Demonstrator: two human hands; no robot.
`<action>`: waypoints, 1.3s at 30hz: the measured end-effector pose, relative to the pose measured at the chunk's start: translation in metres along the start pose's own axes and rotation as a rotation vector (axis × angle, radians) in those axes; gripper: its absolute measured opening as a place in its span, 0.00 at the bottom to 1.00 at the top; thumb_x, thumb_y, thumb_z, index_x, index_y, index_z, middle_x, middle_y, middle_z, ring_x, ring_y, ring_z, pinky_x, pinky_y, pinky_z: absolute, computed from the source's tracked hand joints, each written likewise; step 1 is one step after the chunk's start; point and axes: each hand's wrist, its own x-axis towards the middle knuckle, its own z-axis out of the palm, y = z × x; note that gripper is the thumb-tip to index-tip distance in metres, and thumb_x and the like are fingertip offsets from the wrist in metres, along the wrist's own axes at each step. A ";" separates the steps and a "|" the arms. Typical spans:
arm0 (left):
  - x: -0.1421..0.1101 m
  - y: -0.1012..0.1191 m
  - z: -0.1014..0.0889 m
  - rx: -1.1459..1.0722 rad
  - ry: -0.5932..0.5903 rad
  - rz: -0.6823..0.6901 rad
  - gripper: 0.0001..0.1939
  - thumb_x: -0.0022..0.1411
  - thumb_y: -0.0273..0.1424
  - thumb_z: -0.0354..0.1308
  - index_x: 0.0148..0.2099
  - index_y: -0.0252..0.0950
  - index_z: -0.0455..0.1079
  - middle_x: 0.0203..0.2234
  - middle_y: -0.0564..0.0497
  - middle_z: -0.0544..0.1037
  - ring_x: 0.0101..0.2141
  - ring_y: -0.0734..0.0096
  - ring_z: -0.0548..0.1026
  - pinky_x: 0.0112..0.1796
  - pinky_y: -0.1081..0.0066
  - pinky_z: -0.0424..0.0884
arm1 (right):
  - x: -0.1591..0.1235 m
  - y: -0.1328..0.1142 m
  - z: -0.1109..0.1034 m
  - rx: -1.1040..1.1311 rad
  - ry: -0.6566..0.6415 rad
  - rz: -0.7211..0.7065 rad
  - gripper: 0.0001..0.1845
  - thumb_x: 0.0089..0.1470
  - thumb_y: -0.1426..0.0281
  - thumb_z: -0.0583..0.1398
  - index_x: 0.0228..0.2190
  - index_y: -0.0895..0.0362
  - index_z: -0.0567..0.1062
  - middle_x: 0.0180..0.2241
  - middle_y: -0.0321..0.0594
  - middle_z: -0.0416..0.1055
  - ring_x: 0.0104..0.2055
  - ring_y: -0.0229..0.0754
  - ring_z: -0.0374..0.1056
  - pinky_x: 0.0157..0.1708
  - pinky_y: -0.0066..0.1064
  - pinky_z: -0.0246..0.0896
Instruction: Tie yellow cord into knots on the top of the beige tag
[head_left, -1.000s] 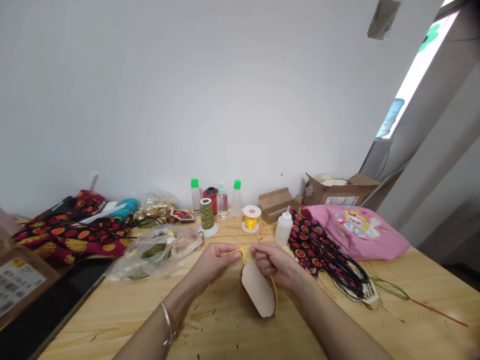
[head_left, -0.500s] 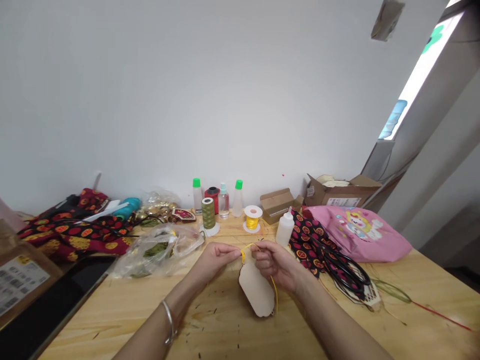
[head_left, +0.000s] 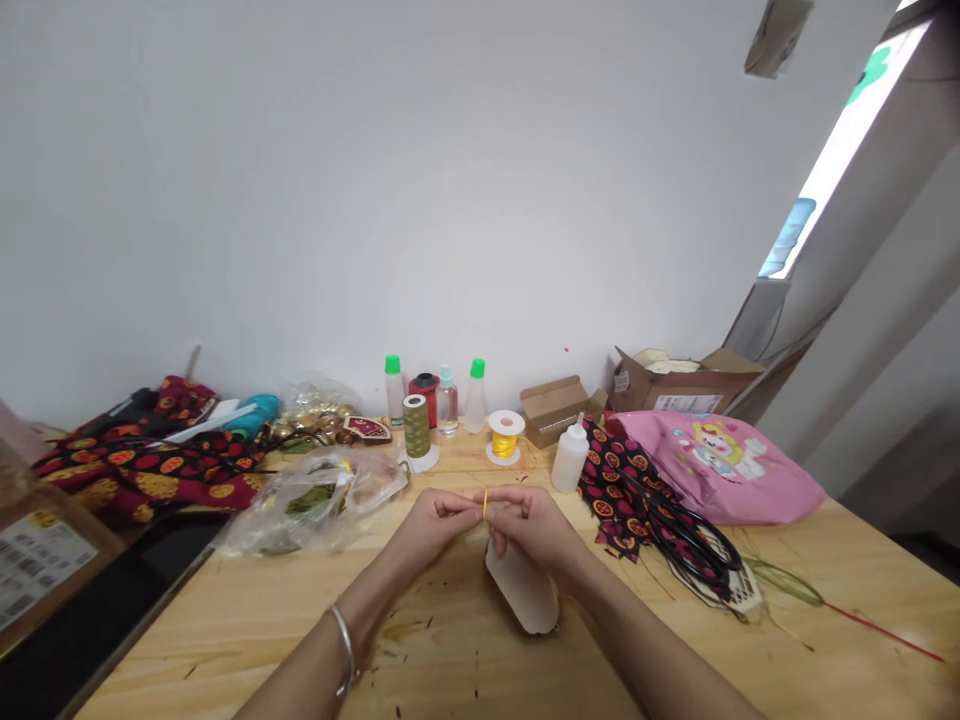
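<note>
My left hand (head_left: pixel 441 522) and my right hand (head_left: pixel 531 525) meet at the fingertips over the middle of the table, both pinching a yellow cord (head_left: pixel 485 503). A short upright length of the cord shows between the fingers. Below my right hand hangs or rests a pale, flat wooden piece (head_left: pixel 523 592) with rounded ends; its upper end is close under the fingers, and I cannot tell whether it touches the tabletop. Behind the hands stands a spool of yellow cord (head_left: pixel 504 445). A white squeeze bottle (head_left: pixel 570 456) is to the right of it.
On the left lie a clear plastic bag (head_left: pixel 315 500), patterned fabric (head_left: pixel 150 455) and a dark flat panel (head_left: pixel 127 580). Several bottles and a green thread spool (head_left: pixel 416 428) line the wall. At right are a pink bag (head_left: pixel 720 470), a black cable (head_left: pixel 694 545) and an open carton (head_left: pixel 679 385).
My right hand has moved left to meet my left fingertips. The loose cord beside the wooden piece no longer shows. The wooden piece has shifted slightly right.
</note>
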 end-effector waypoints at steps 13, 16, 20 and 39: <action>0.000 0.002 0.002 -0.026 0.057 -0.022 0.15 0.48 0.37 0.52 0.21 0.31 0.73 0.12 0.54 0.66 0.17 0.79 0.60 0.20 0.78 0.54 | -0.001 0.004 0.001 -0.783 0.185 -0.308 0.13 0.49 0.64 0.50 0.32 0.54 0.72 0.13 0.33 0.68 0.18 0.34 0.62 0.21 0.23 0.51; 0.001 0.000 0.002 0.006 0.122 -0.108 0.15 0.46 0.38 0.53 0.22 0.30 0.72 0.08 0.58 0.59 0.13 0.83 0.52 0.16 0.78 0.47 | -0.003 0.002 0.000 -0.890 0.234 -0.312 0.13 0.48 0.64 0.51 0.31 0.53 0.73 0.22 0.37 0.73 0.24 0.37 0.66 0.24 0.24 0.53; 0.002 -0.006 0.000 0.013 0.131 -0.183 0.15 0.46 0.39 0.54 0.22 0.30 0.70 0.08 0.62 0.51 0.12 0.85 0.45 0.14 0.78 0.40 | -0.003 0.001 -0.003 -0.923 0.252 -0.282 0.10 0.46 0.65 0.54 0.29 0.53 0.74 0.28 0.38 0.73 0.30 0.39 0.68 0.27 0.24 0.55; 0.005 -0.011 -0.004 -0.065 0.251 -0.238 0.14 0.39 0.37 0.59 0.26 0.30 0.72 0.08 0.61 0.56 0.13 0.84 0.48 0.16 0.77 0.39 | -0.001 0.006 -0.001 -0.875 0.317 -0.412 0.05 0.44 0.70 0.55 0.23 0.55 0.72 0.25 0.36 0.69 0.27 0.35 0.63 0.24 0.23 0.52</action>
